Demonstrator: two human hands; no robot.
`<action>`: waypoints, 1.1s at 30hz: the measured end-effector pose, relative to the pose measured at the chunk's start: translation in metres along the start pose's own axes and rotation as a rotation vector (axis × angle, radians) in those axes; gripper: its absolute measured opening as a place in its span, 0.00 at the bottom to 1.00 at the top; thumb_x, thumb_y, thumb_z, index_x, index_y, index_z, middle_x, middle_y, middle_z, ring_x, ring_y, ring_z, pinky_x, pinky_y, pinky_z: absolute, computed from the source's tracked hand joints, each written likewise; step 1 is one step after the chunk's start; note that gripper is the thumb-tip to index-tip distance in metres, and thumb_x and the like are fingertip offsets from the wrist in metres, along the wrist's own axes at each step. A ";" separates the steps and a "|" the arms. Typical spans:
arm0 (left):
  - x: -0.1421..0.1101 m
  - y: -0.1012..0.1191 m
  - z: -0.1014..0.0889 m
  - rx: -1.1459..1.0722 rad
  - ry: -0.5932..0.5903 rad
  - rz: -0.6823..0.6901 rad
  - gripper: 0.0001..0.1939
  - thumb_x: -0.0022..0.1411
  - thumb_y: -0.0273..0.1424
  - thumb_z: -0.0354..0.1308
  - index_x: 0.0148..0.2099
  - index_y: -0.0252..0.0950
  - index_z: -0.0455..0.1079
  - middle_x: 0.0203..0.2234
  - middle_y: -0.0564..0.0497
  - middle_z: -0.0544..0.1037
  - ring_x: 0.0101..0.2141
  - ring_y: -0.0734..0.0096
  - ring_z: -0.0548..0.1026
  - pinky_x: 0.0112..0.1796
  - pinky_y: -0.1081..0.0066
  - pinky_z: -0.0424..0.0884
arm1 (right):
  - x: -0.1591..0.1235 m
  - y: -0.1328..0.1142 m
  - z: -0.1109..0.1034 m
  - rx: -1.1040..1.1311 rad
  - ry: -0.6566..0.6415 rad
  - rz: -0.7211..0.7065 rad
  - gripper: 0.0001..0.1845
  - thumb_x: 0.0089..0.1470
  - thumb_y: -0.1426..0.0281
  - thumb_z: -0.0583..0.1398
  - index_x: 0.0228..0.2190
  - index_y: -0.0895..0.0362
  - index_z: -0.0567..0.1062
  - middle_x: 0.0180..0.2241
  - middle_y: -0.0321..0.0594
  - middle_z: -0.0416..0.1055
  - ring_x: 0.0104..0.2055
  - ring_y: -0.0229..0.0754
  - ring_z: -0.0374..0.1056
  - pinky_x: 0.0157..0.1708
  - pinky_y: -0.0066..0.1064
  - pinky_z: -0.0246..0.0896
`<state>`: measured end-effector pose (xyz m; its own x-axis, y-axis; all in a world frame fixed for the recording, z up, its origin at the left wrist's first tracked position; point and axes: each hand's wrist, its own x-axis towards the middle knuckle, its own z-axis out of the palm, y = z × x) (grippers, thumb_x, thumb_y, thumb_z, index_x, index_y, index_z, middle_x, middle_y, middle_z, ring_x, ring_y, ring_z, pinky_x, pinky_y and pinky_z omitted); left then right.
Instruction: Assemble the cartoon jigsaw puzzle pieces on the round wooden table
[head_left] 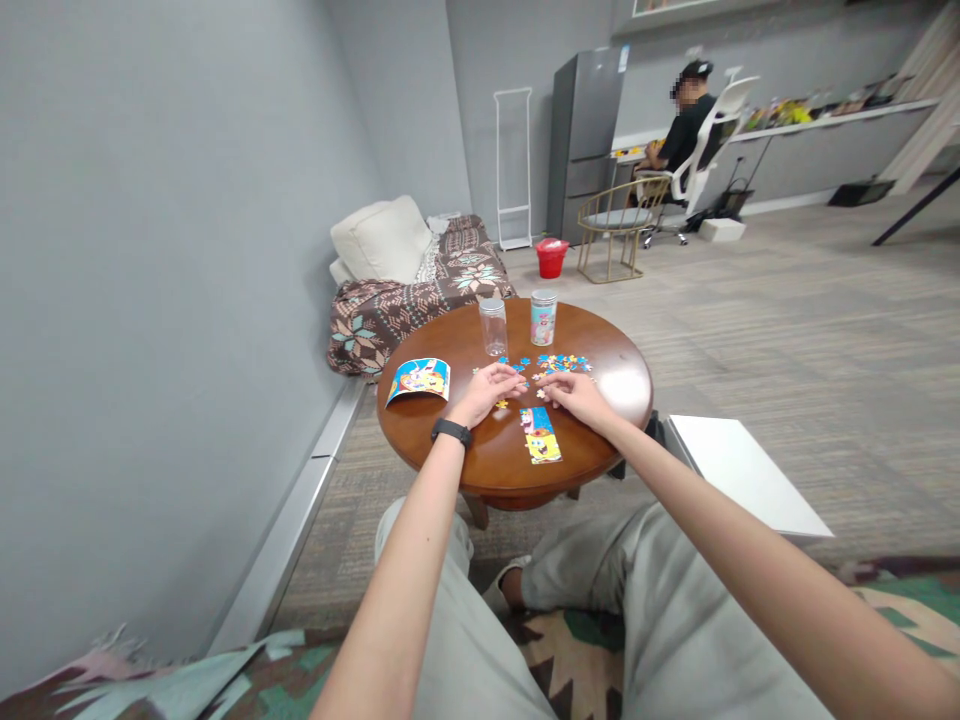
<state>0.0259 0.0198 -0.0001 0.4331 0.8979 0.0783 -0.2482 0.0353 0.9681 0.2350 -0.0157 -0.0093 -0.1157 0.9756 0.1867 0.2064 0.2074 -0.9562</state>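
Over the round brown table (442, 440), my left hand (491, 392) has its fingers bent together above loose jigsaw pieces; whatever lies between the fingertips is too small to make out. Facing it, my right hand (576, 396) curls its thumb and fingers at a small pale jigsaw piece (541, 394). Just below the hands lies a joined strip of jigsaw (541, 437), yellow, blue and pink with a cartoon face. Loose jigsaw pieces (564, 364), mostly blue and yellow, spread beyond my right hand. A curved picture card (420, 379) with similar cartoon figures rests at the table's left.
A clear jar (493, 330) and a printed jar (543, 320) stand at the table's far side. White board-like furniture (739, 470) is at the right. Behind are a covered sofa (420, 290), a red bucket (551, 258), a gold chair (619, 225) and a seated person (682, 130).
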 end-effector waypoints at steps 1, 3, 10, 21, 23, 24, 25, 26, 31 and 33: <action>0.000 -0.001 0.000 0.003 -0.002 0.014 0.26 0.42 0.38 0.77 0.37 0.33 0.68 0.35 0.49 0.79 0.33 0.72 0.80 0.39 0.69 0.74 | 0.000 0.000 0.000 0.015 -0.001 0.010 0.10 0.46 0.63 0.66 0.31 0.55 0.80 0.23 0.38 0.78 0.23 0.40 0.70 0.27 0.32 0.68; 0.000 -0.002 0.000 0.003 0.008 0.042 0.27 0.40 0.38 0.78 0.36 0.33 0.68 0.37 0.50 0.79 0.34 0.71 0.80 0.39 0.69 0.75 | 0.000 0.000 0.001 0.035 -0.003 0.021 0.10 0.45 0.63 0.67 0.30 0.55 0.79 0.24 0.38 0.78 0.24 0.40 0.71 0.29 0.33 0.70; -0.002 0.002 0.002 0.074 0.000 0.002 0.24 0.43 0.41 0.76 0.33 0.33 0.68 0.26 0.55 0.75 0.27 0.75 0.77 0.33 0.73 0.72 | 0.001 0.001 0.003 0.075 -0.004 0.030 0.14 0.43 0.60 0.67 0.27 0.54 0.71 0.27 0.39 0.79 0.26 0.41 0.73 0.28 0.32 0.68; -0.001 0.002 0.002 0.035 0.024 0.005 0.20 0.41 0.38 0.77 0.32 0.33 0.74 0.28 0.52 0.79 0.31 0.75 0.77 0.39 0.72 0.72 | 0.000 0.002 0.001 -0.094 0.046 -0.054 0.14 0.44 0.57 0.66 0.25 0.54 0.71 0.19 0.31 0.69 0.23 0.39 0.65 0.28 0.32 0.63; 0.001 0.000 0.001 0.026 0.030 0.001 0.21 0.41 0.41 0.76 0.32 0.33 0.75 0.29 0.51 0.80 0.32 0.74 0.77 0.40 0.71 0.72 | 0.000 0.001 0.001 -0.082 0.034 -0.049 0.14 0.45 0.57 0.65 0.25 0.54 0.72 0.20 0.33 0.71 0.23 0.39 0.66 0.29 0.33 0.64; 0.001 -0.001 0.000 0.019 0.032 -0.003 0.21 0.41 0.42 0.76 0.32 0.32 0.76 0.29 0.50 0.80 0.32 0.74 0.77 0.41 0.70 0.72 | 0.000 0.001 0.001 -0.068 0.027 -0.042 0.14 0.46 0.56 0.64 0.26 0.54 0.73 0.21 0.35 0.73 0.23 0.40 0.67 0.29 0.33 0.65; 0.002 -0.002 0.000 0.016 0.033 -0.008 0.22 0.41 0.43 0.76 0.32 0.32 0.76 0.29 0.50 0.80 0.32 0.73 0.77 0.41 0.70 0.72 | 0.000 0.000 0.001 -0.057 0.024 -0.037 0.15 0.46 0.56 0.64 0.26 0.55 0.73 0.23 0.36 0.74 0.24 0.40 0.68 0.30 0.34 0.66; 0.002 -0.003 -0.001 0.023 0.036 -0.007 0.23 0.40 0.43 0.76 0.33 0.32 0.77 0.29 0.50 0.80 0.32 0.73 0.77 0.42 0.69 0.72 | -0.001 0.000 0.001 -0.053 0.025 -0.036 0.15 0.47 0.55 0.64 0.27 0.55 0.74 0.24 0.37 0.75 0.25 0.41 0.69 0.31 0.34 0.66; 0.002 -0.004 -0.001 0.092 0.028 0.053 0.21 0.38 0.35 0.78 0.33 0.33 0.75 0.28 0.54 0.78 0.30 0.77 0.75 0.39 0.72 0.70 | 0.000 0.001 0.001 -0.074 0.029 -0.043 0.15 0.45 0.56 0.66 0.27 0.55 0.76 0.23 0.37 0.75 0.26 0.42 0.69 0.31 0.35 0.66; 0.001 -0.003 -0.001 0.092 0.020 0.061 0.22 0.38 0.36 0.78 0.32 0.33 0.73 0.26 0.56 0.77 0.28 0.78 0.74 0.37 0.73 0.70 | 0.000 0.001 0.001 -0.058 0.017 -0.033 0.15 0.44 0.56 0.66 0.26 0.55 0.75 0.22 0.37 0.74 0.26 0.42 0.69 0.30 0.34 0.65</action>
<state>0.0267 0.0210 -0.0031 0.4016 0.9060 0.1337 -0.1922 -0.0593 0.9796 0.2346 -0.0158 -0.0105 -0.1067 0.9692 0.2218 0.2584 0.2425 -0.9351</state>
